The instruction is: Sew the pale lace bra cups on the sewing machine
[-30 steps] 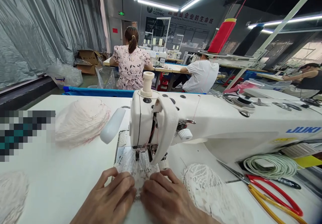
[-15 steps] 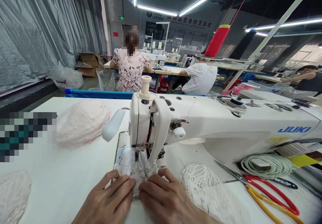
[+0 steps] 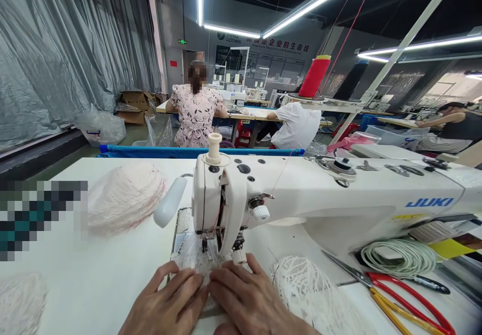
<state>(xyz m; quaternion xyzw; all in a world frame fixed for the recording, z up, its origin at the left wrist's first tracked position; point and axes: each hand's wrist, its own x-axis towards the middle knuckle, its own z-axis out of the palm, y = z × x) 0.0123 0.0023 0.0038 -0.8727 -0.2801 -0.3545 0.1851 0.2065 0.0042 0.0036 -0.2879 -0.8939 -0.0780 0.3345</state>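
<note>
A piece of white lace fabric [image 3: 188, 252] lies under the presser foot [image 3: 205, 245] of a white sewing machine [image 3: 324, 182]. My left hand [image 3: 169, 297] holds the lace's near left part, fingers curled and close together. Beside it, my right hand [image 3: 250, 295] holds the near right part, its fingertips close to the left ones. Both hands sit just in front of the needle area and partly cover the lace. More white lace [image 3: 305, 287] lies to the right of my right hand.
Scissors [image 3: 391, 290] with red and yellow handles lie at right, near coiled pale cord [image 3: 401, 257]. Stacked pale fabric pieces [image 3: 124, 197] lie at left, another pile [image 3: 20, 300] at near left. A white lever [image 3: 170, 202] juts from the machine head. People sit working beyond.
The lace under the foot has shifted slightly, and my hands have drawn a little closer together on it. The whole scene sits lower because the camera has tilted up.
</note>
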